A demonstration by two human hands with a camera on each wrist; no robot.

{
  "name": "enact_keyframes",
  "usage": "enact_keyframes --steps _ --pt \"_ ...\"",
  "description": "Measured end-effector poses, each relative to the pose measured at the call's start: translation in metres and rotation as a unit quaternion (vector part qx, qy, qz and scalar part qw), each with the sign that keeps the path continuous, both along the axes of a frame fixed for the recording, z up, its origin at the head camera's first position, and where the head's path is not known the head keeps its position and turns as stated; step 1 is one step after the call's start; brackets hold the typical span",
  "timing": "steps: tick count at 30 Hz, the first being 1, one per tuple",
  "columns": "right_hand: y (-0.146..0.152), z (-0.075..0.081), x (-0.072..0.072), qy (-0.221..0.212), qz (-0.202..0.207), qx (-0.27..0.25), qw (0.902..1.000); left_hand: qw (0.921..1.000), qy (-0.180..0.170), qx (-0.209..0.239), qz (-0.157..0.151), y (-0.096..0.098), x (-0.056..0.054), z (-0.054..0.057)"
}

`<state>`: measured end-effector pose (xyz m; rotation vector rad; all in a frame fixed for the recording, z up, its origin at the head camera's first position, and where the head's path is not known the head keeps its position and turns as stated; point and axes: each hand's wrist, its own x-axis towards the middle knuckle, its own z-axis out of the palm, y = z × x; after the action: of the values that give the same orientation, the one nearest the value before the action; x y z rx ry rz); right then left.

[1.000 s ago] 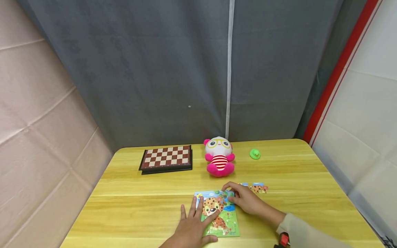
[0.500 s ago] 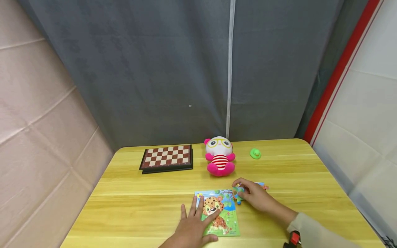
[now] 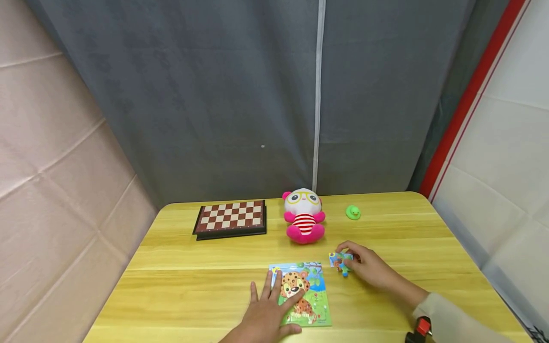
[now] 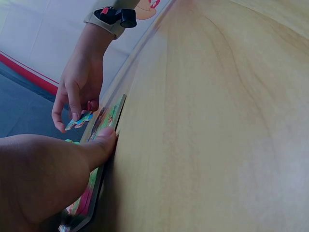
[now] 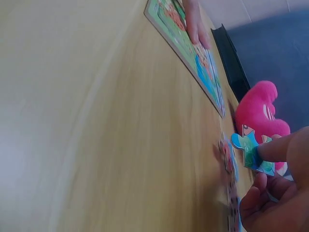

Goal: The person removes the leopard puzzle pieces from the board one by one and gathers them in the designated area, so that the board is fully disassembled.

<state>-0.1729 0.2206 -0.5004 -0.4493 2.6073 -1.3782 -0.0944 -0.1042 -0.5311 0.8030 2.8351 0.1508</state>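
A puzzle board (image 3: 315, 309) with a spotted leopard cub picture lies flat near the front of the table. My left hand (image 3: 262, 314) rests on its left part, fingers spread. Off the board's upper right, my right hand (image 3: 371, 269) pinches a blue and green jigsaw piece (image 5: 252, 151) between thumb and fingers. In the right wrist view that piece is raised over the table, its knob facing the board. Loose jigsaw pieces (image 5: 228, 153) lie on the table under the right hand, mostly hidden by it in the head view.
A folding chessboard (image 3: 231, 219) lies at the back left. Beside it sits a pink and white plush panda (image 3: 303, 219), with a small green toy duck (image 3: 353, 212) farther right. A grey curtain (image 3: 214, 119) hangs behind the wooden table (image 3: 180, 286).
My right hand has moved right, away from the board's upper right corner, with the jigsaw piece in its fingers. The left hand has stayed in place on the board.
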Motion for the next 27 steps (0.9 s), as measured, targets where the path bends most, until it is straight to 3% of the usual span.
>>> enact_keyframes --steps 12,27 --pt "0.033 -0.007 -0.003 0.012 -0.012 0.001 0.9999 1.0000 0.006 -0.002 -0.004 0.000 0.001 0.000" --pt "0.066 -0.009 -0.001 0.059 -0.019 0.021 0.9979 1.0000 -0.002 0.009 -0.002 0.000 0.000 0.002"
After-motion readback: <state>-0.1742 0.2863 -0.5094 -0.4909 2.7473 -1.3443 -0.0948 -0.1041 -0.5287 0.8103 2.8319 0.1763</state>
